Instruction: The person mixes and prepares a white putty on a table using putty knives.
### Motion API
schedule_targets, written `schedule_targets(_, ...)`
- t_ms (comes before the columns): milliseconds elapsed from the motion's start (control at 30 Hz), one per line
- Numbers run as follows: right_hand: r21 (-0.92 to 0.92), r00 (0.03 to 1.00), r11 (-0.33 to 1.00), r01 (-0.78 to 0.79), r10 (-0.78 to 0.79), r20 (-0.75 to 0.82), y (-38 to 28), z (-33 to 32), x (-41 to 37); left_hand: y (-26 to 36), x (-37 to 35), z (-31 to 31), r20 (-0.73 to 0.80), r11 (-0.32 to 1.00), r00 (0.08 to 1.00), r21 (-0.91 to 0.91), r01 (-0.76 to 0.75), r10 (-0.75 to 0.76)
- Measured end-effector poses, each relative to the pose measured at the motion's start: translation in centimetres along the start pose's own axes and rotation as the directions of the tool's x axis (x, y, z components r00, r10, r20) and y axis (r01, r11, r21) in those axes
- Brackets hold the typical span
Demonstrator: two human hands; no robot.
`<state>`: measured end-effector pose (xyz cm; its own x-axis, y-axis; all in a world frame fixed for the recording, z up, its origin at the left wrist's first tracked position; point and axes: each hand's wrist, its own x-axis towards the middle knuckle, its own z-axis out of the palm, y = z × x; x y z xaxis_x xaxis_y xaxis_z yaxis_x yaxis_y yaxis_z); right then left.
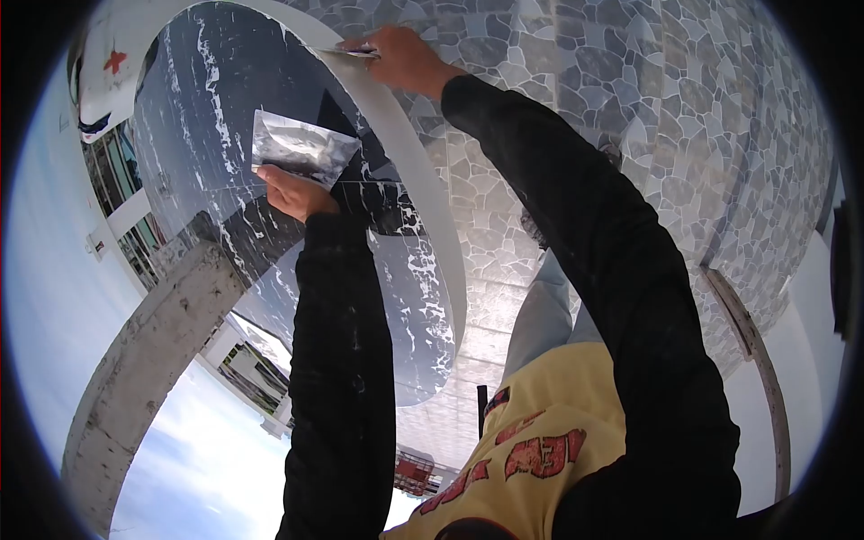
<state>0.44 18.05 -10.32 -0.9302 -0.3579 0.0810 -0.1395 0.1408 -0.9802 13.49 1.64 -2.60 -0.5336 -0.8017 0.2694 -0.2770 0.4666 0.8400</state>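
While the left hand (pixel 292 193) grips a metal plate (pixel 301 148) against the dark marble slab (pixel 207 108), the right hand (pixel 405 58) pinches a thin blade (pixel 360 52) at the slab's white rim (pixel 430 184). Judged step: dressing the rim; any further stroke needs steady blade contact.
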Motion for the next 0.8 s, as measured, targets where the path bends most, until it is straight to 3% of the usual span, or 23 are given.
schedule_targets(300, -0.036, 0.995, 0.997, 0.061, -0.064, -0.083, -0.1, 0.6, -4.5, 0.4, -0.4, 0.2, -0.022, 1.0, 1.0, -0.016, 0.016, -0.016)
schedule_targets(467, 0.016, 0.992, 0.998, 0.065, -0.063, -0.106, -0.6, 0.8, -7.5, 0.0, -0.2, -0.3, 0.002, 0.996, 1.0, 0.094, 0.005, -0.005)
schedule_targets(667, -0.014, 0.997, 1.0, 0.001, -0.002, -0.08, -1.4, 0.9, -11.7, 0.3, -0.5, 0.3, -0.026, 0.999, 0.999, 0.025, -0.033, 0.034)
schedule_targets(767, -0.056, 0.989, 0.997, 0.055, -0.062, -0.135, -1.5, 1.4, -13.9, 0.5, -0.6, 0.3, -0.018, 1.0, 1.0, 0.009, -0.003, 0.003)
schedule_targets(800, 0.007, 0.982, 0.996, 0.09, -0.087, -0.17, -1.7, 1.5, -14.6, 0.3, -0.5, 0.2, -0.012, 1.0, 1.0, 0.008, -0.004, 0.004)
